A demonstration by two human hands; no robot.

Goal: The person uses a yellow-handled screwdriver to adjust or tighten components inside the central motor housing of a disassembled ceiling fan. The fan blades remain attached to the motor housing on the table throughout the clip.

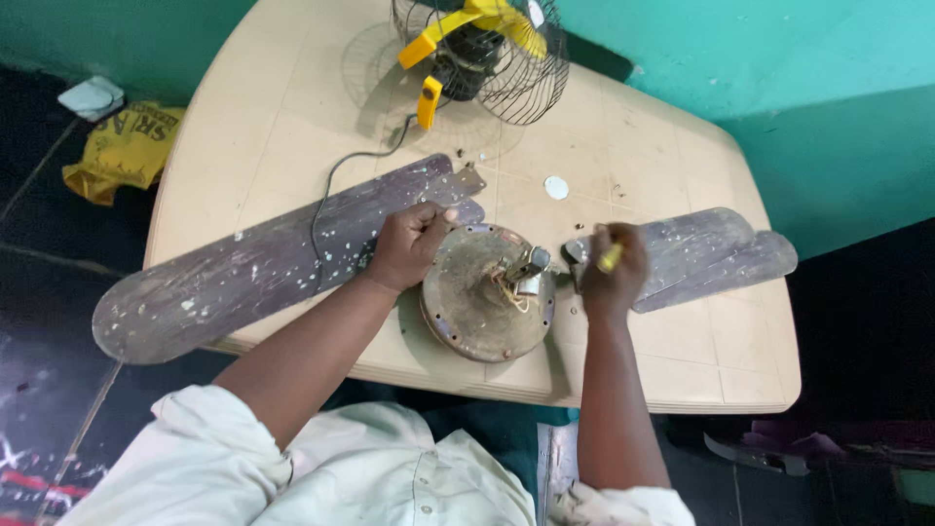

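A dusty round ceiling fan motor (482, 297) lies on the beige plastic table (672, 341), with loose wires at its hub. My left hand (414, 242) grips the motor's rim where a long paint-speckled blade (263, 263) joins it. My right hand (612, 271) is closed around a yellow-handled screwdriver (610, 258), held at the root of the right-hand blades (716, 255), just right of the hub.
A small black wire-cage fan with yellow blades (487, 49) stands at the table's far edge, its cord (336, 180) trailing over the left blade. A white disc (556, 187) and small bits lie nearby. A yellow cloth (125, 146) is on the dark floor at left.
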